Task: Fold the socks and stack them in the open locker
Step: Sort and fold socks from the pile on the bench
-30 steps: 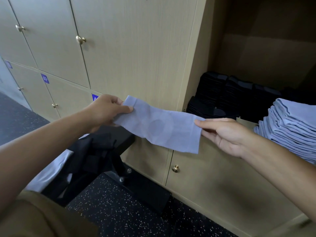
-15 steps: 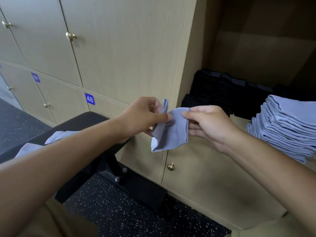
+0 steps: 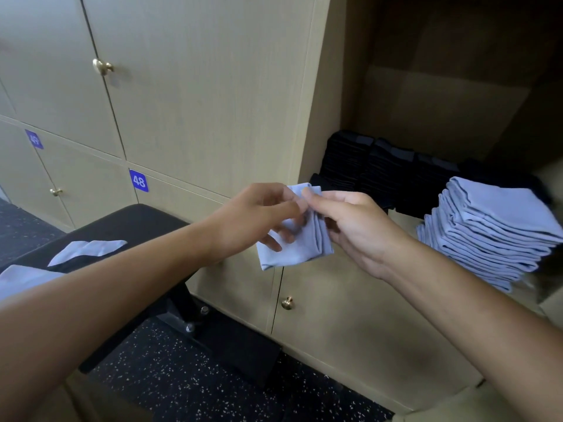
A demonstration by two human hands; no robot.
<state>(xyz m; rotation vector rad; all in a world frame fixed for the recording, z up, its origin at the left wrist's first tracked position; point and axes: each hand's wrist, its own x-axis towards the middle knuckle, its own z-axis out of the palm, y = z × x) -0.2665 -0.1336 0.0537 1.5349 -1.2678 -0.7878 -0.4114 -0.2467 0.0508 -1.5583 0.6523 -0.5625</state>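
The light blue sock, stretched out flat a second ago, is now folded small, pinched at its top by fingers of the left hand and right hand, left of the open locker with its blue sock stack. Further left, a black counter stands on speckled floor

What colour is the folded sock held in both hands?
Light blue, plain, no pattern; the sock shows in the head view.
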